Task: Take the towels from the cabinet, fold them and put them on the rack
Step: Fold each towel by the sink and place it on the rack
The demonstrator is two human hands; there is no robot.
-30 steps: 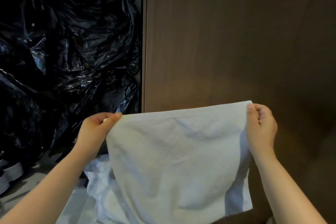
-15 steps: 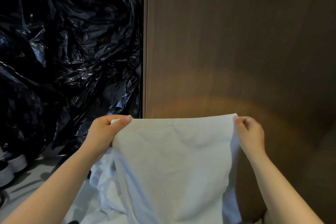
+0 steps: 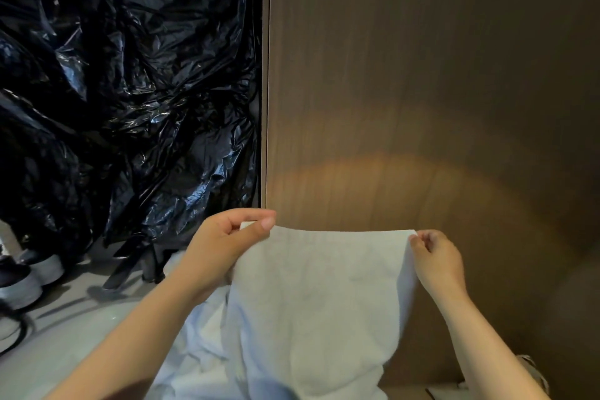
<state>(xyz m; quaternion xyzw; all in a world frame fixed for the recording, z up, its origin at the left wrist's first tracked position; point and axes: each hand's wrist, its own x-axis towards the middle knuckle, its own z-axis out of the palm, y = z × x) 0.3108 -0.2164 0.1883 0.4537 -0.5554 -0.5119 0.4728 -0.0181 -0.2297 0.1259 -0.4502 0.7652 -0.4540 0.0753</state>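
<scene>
While the left hand (image 3: 224, 247) pinches the top left corner of the white towel (image 3: 321, 302), thumb on the near face and curled fingers behind it, the right hand (image 3: 436, 260) pinches the top right corner between thumb and curled fingertips. Both grips are clamped on the cloth. The top edge runs between the two hands, nearly level. Below that edge the towel hangs as one broad sheet with soft creases, and its lower part passes out of the bottom of the view. Both forearms are bare and enter from the bottom corners.

Behind the towel stands an upright brown wood-grain panel (image 3: 422, 75), filling the centre and right of the view. A warm arc of light falls across it just above the hands. Whether the towel touches the panel cannot be told.

Below and left of the held towel, under the left forearm, lies a crumpled heap of white cloth (image 3: 201, 351); the held towel overlaps it. Left of the panel's vertical edge, black plastic bags (image 3: 130, 91) are piled high, glossy and wrinkled. At the foot of the bags, at the far left, shoes with pale soles (image 3: 22, 289) stand on the light floor (image 3: 65, 334).
</scene>
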